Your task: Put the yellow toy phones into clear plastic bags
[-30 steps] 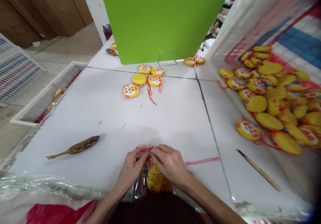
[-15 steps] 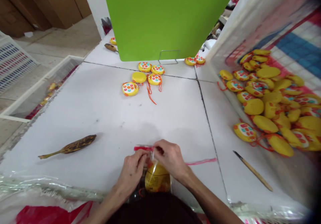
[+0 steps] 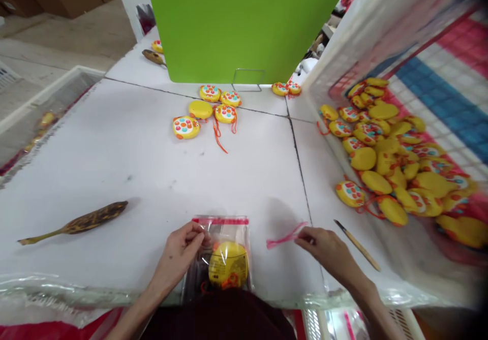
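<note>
A clear plastic bag point(image 3: 221, 233) with a red strip along its top lies at the table's near edge, with a yellow toy point(image 3: 227, 264) inside. My left hand point(image 3: 179, 253) pinches the bag's left side near the top. My right hand point(image 3: 324, 248) is off to the right, its fingertips closed on a thin pink strip point(image 3: 284, 238) held just above the table.
Several yellow toys point(image 3: 208, 109) lie by a green board point(image 3: 244, 25). A big heap of yellow toys point(image 3: 389, 157) fills a white crate on the right. A brush point(image 3: 356, 246) lies near my right hand, a brown leaf-shaped tool point(image 3: 80, 222) at left.
My right hand left the bag's top and moved right, pulling the pink strip away. The bag now lies flat with its red top edge showing. The view shifted left and down.
</note>
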The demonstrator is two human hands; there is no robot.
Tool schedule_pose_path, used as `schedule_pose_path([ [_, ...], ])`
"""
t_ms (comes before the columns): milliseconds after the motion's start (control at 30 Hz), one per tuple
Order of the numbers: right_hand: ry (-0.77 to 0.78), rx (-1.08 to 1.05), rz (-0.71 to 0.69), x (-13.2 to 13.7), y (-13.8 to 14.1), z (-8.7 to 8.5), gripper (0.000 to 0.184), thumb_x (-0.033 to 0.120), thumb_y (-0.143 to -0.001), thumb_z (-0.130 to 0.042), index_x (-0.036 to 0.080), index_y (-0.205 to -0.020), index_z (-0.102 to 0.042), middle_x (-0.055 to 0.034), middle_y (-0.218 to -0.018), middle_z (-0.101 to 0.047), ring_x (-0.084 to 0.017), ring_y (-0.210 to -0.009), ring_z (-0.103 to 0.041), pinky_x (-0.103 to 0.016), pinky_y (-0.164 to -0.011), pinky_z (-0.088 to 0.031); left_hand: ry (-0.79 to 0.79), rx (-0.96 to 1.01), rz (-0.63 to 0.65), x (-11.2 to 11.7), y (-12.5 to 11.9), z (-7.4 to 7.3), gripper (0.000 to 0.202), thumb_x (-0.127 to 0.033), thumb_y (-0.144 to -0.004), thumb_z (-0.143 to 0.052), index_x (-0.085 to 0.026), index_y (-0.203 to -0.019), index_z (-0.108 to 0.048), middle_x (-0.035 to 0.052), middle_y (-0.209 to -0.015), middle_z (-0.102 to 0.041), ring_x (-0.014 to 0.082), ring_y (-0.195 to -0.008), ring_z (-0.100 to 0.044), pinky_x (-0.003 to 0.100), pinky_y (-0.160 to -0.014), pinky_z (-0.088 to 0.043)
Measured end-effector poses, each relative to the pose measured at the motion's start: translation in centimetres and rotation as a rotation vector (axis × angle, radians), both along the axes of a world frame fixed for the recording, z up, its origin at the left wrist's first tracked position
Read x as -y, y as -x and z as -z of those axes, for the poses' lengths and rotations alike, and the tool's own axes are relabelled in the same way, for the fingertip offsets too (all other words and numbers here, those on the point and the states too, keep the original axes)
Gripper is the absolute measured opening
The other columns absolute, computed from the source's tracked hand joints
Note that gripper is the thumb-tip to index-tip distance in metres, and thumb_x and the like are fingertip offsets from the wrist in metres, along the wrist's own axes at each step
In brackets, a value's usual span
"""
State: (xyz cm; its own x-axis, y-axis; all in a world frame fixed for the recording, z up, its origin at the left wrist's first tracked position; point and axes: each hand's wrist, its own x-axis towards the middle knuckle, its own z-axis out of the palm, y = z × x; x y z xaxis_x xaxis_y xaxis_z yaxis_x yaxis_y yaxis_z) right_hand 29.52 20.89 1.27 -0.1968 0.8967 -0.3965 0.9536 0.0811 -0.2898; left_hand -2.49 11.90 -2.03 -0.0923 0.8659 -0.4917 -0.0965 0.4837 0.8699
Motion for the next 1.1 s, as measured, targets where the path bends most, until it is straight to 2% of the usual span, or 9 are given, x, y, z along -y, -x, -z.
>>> schedule_pose_path([
  [100,0.074,-0.308,-0.029,0.7,4.4,-0.7,0.016,0.026,-0.078,-0.053,0.022,-0.085,-0.066,-0.0019,-0.079,-0.069,-0.016,-0.068,-0.060,-0.028,-0.064,-0.044,0.008,0.027,-0.011,0.0,0.0,0.0,0.018,-0.036,-0.076,-0.056,-0.018,-0.077,-0.054,0.0028,-0.074,-0.068,0.0184,-0.075,-0.065,0.027,-0.068,-0.050],
  [233,0.227,-0.629,0.019,0.8,9.1,1.3,0.016,0.026,-0.074,-0.062,0.018,-0.087,-0.066,-0.0021,-0.076,-0.066,-0.016,-0.068,-0.059,-0.026,-0.062,-0.046,-0.003,0.035,-0.016,-0.1,0.0,-0.3,0.018,-0.035,-0.076,-0.057,-0.018,-0.075,-0.054,0.0014,-0.072,-0.066,0.0171,-0.073,-0.064,0.026,-0.068,-0.050],
  [333,0.316,-0.819,0.061,0.8,10.3,3.4,0.007,0.023,-0.072,-0.063,0.017,-0.075,-0.063,-0.0006,-0.070,-0.062,-0.014,-0.066,-0.056,-0.025,-0.061,-0.044,-0.012,0.021,0.005,0.1,0.1,-0.3,0.017,-0.035,-0.078,-0.056,-0.018,-0.076,-0.054,0.0021,-0.074,-0.067,0.0175,-0.074,-0.064,0.026,-0.069,-0.049],
  [400,0.338,-0.886,0.079,0.8,10.3,4.2,0.007,0.022,-0.073,-0.062,0.016,-0.070,-0.059,0.0006,-0.066,-0.058,-0.013,-0.063,-0.053,-0.024,-0.059,-0.042,0.004,0.045,0.017,0.3,0.2,-0.1,0.018,-0.037,-0.079,-0.054,-0.020,-0.079,-0.051,0.0024,-0.075,-0.068,0.0185,-0.074,-0.064,0.027,-0.067,-0.048],
  [567,0.324,-0.933,0.071,0.8,9.6,4.2,0.011,0.024,-0.076,-0.058,0.018,-0.068,-0.053,0.0026,-0.064,-0.051,-0.011,-0.060,-0.048,-0.023,-0.058,-0.038,0.005,0.108,0.021,0.5,0.5,0.7,0.016,-0.037,-0.080,-0.052,-0.022,-0.082,-0.047,-0.0015,-0.067,-0.064,0.0171,-0.065,-0.061,0.027,-0.064,-0.046],
  [667,0.337,-0.932,0.043,0.8,9.4,3.9,0.013,0.025,-0.078,-0.055,0.018,-0.067,-0.055,0.0018,-0.065,-0.052,-0.012,-0.062,-0.048,-0.023,-0.059,-0.038,0.005,0.041,0.001,0.5,0.6,1.0,0.012,-0.030,-0.079,-0.050,-0.020,-0.074,-0.051,-0.0035,-0.065,-0.057,0.0139,-0.062,-0.055,0.023,-0.060,-0.042],
  [800,0.375,-0.936,-0.037,0.7,9.1,3.5,0.011,0.017,-0.075,-0.051,0.017,-0.066,-0.058,0.0014,-0.062,-0.053,-0.013,-0.061,-0.049,-0.024,-0.059,-0.037,-0.019,-0.046,-0.021,0.8,0.5,1.0,0.016,-0.024,-0.078,-0.045,-0.017,-0.066,-0.053,-0.0032,-0.062,-0.051,0.0127,-0.062,-0.050,0.022,-0.058,-0.038],
  [1000,0.378,-0.822,-0.212,0.5,9.1,2.6,0.014,0.014,-0.077,-0.048,0.017,-0.071,-0.060,-0.0022,-0.070,-0.059,-0.016,-0.068,-0.054,-0.026,-0.063,-0.039,-0.031,0.017,-0.029,1.0,-0.2,-0.1,0.012,-0.016,-0.065,-0.051,-0.019,-0.060,-0.041,-0.0062,-0.050,-0.050,0.0096,-0.048,-0.046,0.020,-0.049,-0.033],
  [1100,0.363,-0.814,-0.268,0.6,9.6,2.0,0.017,0.016,-0.080,-0.046,0.017,-0.071,-0.061,-0.0047,-0.079,-0.061,-0.017,-0.075,-0.056,-0.027,-0.066,-0.041,-0.010,0.064,-0.058,1.2,1.6,-1.7,0.010,-0.016,-0.065,-0.051,-0.020,-0.063,-0.042,-0.0022,-0.060,-0.063,0.0147,-0.060,-0.059,0.023,-0.054,-0.042],
])
